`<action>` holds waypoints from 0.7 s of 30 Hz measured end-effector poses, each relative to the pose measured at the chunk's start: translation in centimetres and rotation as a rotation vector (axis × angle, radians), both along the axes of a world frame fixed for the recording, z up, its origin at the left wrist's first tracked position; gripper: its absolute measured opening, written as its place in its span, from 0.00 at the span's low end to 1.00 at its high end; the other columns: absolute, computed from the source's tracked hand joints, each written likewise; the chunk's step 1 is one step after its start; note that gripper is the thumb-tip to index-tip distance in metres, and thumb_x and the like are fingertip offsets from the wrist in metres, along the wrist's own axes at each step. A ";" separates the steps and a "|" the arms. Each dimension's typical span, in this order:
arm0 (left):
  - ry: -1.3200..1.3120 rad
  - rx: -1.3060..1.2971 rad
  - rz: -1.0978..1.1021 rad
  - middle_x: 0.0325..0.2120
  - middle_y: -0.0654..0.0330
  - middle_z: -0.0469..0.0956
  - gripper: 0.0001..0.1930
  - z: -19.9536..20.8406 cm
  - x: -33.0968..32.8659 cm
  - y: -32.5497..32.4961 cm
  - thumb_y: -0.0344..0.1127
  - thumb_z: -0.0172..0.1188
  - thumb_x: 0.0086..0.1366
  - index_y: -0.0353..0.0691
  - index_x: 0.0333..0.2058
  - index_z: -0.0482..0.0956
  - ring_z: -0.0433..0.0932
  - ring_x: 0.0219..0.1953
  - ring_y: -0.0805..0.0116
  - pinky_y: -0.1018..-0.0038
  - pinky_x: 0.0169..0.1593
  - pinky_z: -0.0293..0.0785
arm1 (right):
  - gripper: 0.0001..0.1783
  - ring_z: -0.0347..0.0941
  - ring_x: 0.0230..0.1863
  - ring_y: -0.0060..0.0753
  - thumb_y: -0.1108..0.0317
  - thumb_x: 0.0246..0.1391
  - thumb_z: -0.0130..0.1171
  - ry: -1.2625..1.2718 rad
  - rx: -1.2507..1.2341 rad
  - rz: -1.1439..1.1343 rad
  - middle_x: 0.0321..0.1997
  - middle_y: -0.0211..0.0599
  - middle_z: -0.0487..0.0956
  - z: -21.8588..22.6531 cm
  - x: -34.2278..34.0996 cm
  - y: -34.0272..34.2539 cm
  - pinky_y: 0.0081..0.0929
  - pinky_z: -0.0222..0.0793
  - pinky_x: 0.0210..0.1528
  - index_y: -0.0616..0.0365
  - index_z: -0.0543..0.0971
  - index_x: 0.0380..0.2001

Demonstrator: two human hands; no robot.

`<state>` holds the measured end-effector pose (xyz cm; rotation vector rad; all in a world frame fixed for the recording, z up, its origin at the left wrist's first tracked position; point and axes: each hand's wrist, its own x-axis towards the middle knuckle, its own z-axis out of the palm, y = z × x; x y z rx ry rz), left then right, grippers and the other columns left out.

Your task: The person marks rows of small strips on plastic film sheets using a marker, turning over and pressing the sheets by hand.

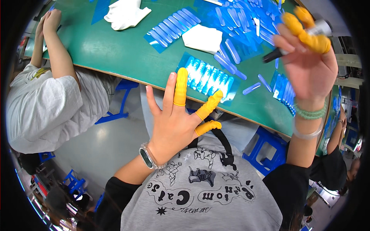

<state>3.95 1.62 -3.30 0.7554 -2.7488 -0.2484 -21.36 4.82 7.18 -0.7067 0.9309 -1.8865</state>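
Note:
My left hand (171, 125) is spread open, with yellow finger cots on the thumb and two fingers. Two of its covered fingertips rest at the near edge of a blue film sheet (231, 90) that carries a row of shiny, clear-blue strips (206, 77). Raised at the upper right, my right hand (308, 75) is closed around a marker pen (273, 56) with a black end and a pale barrel. Yellow cots cover several of its fingers too, and they are a little blurred.
On the green table (100, 50) lie a second strip-covered sheet (175, 27), a white cloth (125, 13), a folded white piece (203, 39) and a pile of loose blue strips (239, 17). Another person (50, 96) sits at the left. Blue stools (266, 150) stand below the table.

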 end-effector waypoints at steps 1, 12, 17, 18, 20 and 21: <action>-0.038 0.042 0.010 0.68 0.32 0.50 0.32 0.4 -0.2 0.0 0.70 0.60 0.53 0.79 0.59 0.75 0.49 0.72 0.41 0.30 0.65 0.30 | 0.14 0.58 0.23 0.19 0.61 0.67 0.44 -0.048 -0.076 0.197 0.30 0.29 0.69 -0.1 1.4 -0.9 0.20 0.56 0.29 0.57 0.72 0.46; -0.026 -0.088 0.016 0.67 0.37 0.56 0.28 -1.0 0.3 -0.1 0.59 0.64 0.54 0.85 0.56 0.75 0.53 0.71 0.46 0.31 0.65 0.37 | 0.18 0.42 0.13 0.18 0.56 0.69 0.43 -0.172 0.327 0.246 0.14 0.19 0.52 -6.1 7.5 -4.4 0.21 0.39 0.17 0.46 0.63 0.22; -0.044 -0.124 0.017 0.66 0.37 0.58 0.29 -1.0 0.2 -0.2 0.59 0.63 0.55 0.85 0.58 0.73 0.55 0.70 0.46 0.31 0.64 0.39 | 0.15 0.54 0.13 0.16 0.55 0.68 0.48 -0.267 0.221 0.243 0.17 0.21 0.62 -7.1 6.4 -4.4 0.22 0.45 0.16 0.51 0.71 0.30; -0.045 -0.121 0.016 0.66 0.37 0.58 0.29 -0.8 0.3 -0.1 0.59 0.63 0.55 0.85 0.58 0.73 0.55 0.70 0.46 0.31 0.64 0.39 | 0.15 0.54 0.13 0.16 0.56 0.69 0.46 -0.270 0.230 0.382 0.17 0.21 0.62 -7.0 7.5 -3.8 0.22 0.45 0.16 0.52 0.72 0.31; -0.054 -0.100 0.022 0.66 0.37 0.59 0.29 -0.3 0.3 -0.1 0.59 0.63 0.55 0.86 0.58 0.72 0.55 0.70 0.46 0.31 0.65 0.39 | 0.16 0.53 0.13 0.17 0.55 0.69 0.44 -0.186 0.273 0.025 0.18 0.22 0.63 -6.9 5.4 -4.8 0.22 0.47 0.16 0.52 0.71 0.30; -0.059 -0.116 0.014 0.66 0.37 0.59 0.28 -0.4 0.2 -0.3 0.58 0.63 0.56 0.85 0.58 0.73 0.55 0.70 0.46 0.32 0.64 0.40 | 0.16 0.54 0.13 0.18 0.55 0.69 0.44 -0.200 0.157 0.160 0.18 0.23 0.63 -6.6 3.8 -5.4 0.22 0.47 0.16 0.52 0.72 0.30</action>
